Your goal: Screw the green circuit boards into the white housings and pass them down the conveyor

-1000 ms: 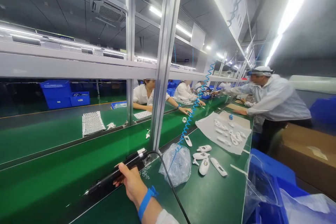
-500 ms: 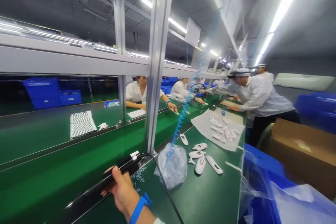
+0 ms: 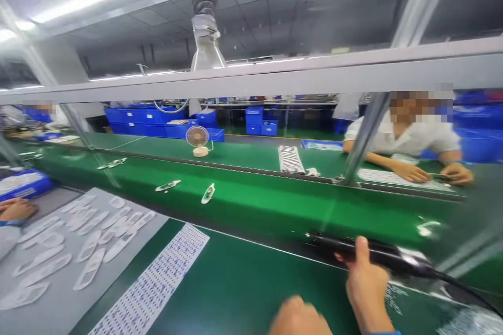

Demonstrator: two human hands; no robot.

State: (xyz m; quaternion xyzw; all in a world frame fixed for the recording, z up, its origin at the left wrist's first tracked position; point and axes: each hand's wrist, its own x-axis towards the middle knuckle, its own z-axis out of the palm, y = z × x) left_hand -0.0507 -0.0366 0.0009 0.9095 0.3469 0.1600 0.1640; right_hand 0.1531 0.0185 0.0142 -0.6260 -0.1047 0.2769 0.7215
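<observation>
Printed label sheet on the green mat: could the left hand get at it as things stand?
Probably yes: only green mat lies between the left hand and the printed label sheet; nothing blocks the way.

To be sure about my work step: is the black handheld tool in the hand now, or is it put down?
In the hand: the right hand is closed around the black handheld tool, with the thumb over its body.

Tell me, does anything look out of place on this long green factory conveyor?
One small white plastic part on the bright green conveyor belt is turned nearly across the belt, while another white plastic part lies along it, so the first looks askew.
</observation>
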